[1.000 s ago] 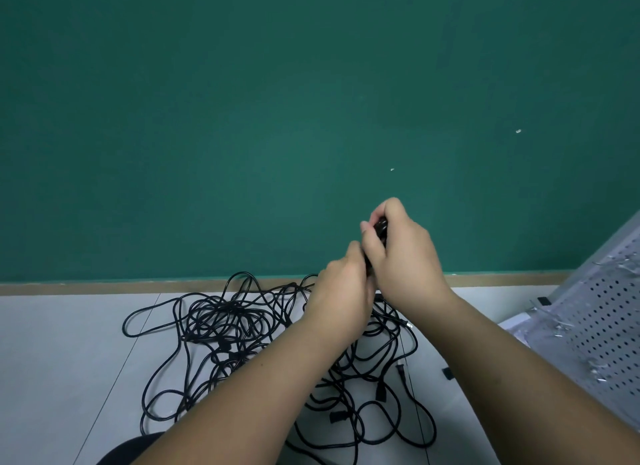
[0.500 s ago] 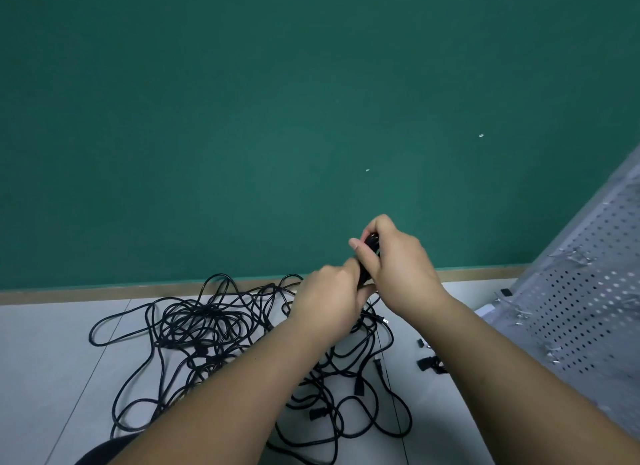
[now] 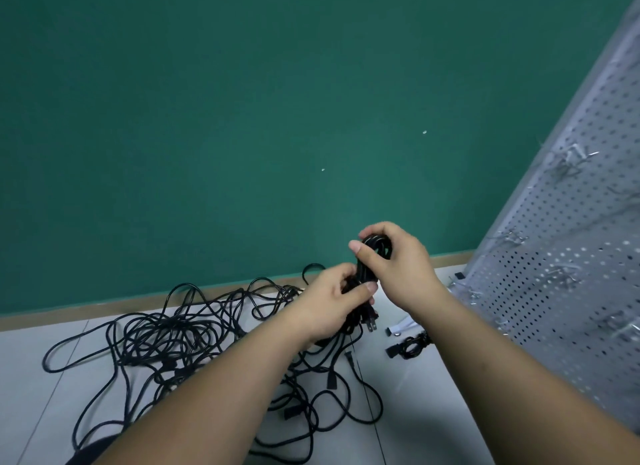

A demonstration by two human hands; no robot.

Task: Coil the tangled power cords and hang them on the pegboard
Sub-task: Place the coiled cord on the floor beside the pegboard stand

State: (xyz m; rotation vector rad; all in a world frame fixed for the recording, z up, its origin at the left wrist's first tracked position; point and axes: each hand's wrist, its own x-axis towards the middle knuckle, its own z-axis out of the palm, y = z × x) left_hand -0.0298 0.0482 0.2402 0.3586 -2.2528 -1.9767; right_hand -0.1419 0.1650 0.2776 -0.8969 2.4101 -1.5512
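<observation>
Both hands at frame centre grasp one coiled black power cord (image 3: 375,253): right hand (image 3: 398,263) clenched around the coil's top, left hand (image 3: 334,298) pinching its lower part, pronged plug (image 3: 475,323) dangling below. Tangled black cords (image 3: 180,340) lie on white floor (image 3: 31,388), lower left. Grey perforated metal pegboard (image 3: 568,256) with hooks at right edge. No legible writing.
</observation>
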